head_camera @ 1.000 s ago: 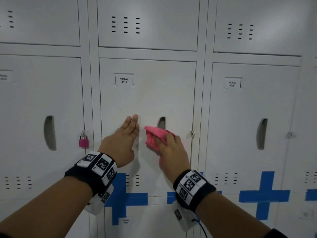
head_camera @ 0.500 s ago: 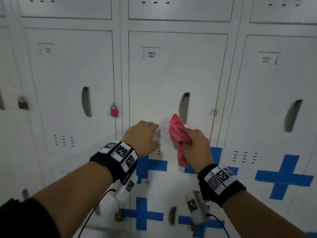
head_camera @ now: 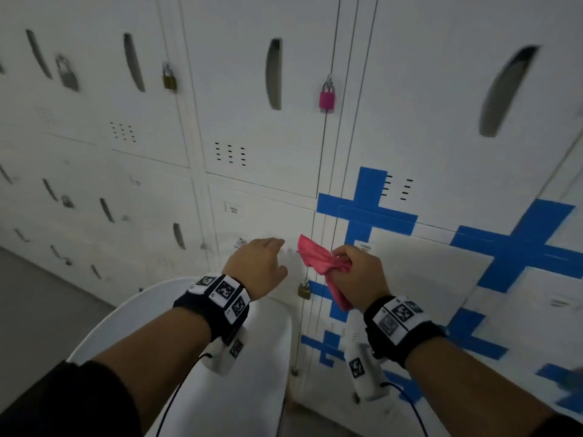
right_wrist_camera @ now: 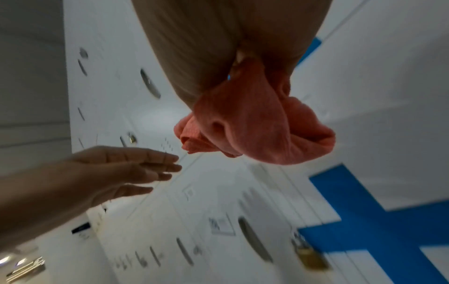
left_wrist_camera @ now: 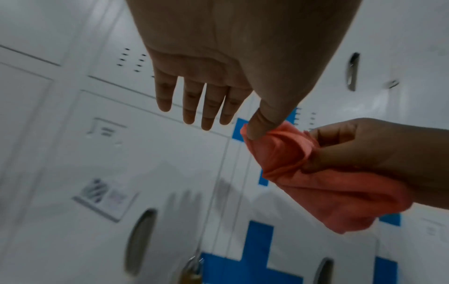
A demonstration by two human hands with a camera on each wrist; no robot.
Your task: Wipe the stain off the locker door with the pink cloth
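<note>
My right hand (head_camera: 353,272) grips the bunched pink cloth (head_camera: 318,260), which hangs below the fist; in the right wrist view the pink cloth (right_wrist_camera: 257,124) bulges out of the palm. My left hand (head_camera: 262,263) is open beside it, its fingers (left_wrist_camera: 206,103) straight and spread, the thumb close to the pink cloth (left_wrist_camera: 316,173). Both hands hover in front of the low white locker doors (head_camera: 265,222) without touching them. No stain shows on the doors in these blurred frames.
White lockers fill the view, with blue tape crosses (head_camera: 366,209) on the right. A pink padlock (head_camera: 326,97) hangs above, a brass padlock (head_camera: 303,290) between my hands. A white rounded chair seat (head_camera: 220,373) stands below my arms. Grey floor (head_camera: 38,304) at left.
My view and both hands have dropped from the middle locker door to the lower row. The left hand has come off the door. The right hand still holds the cloth.
</note>
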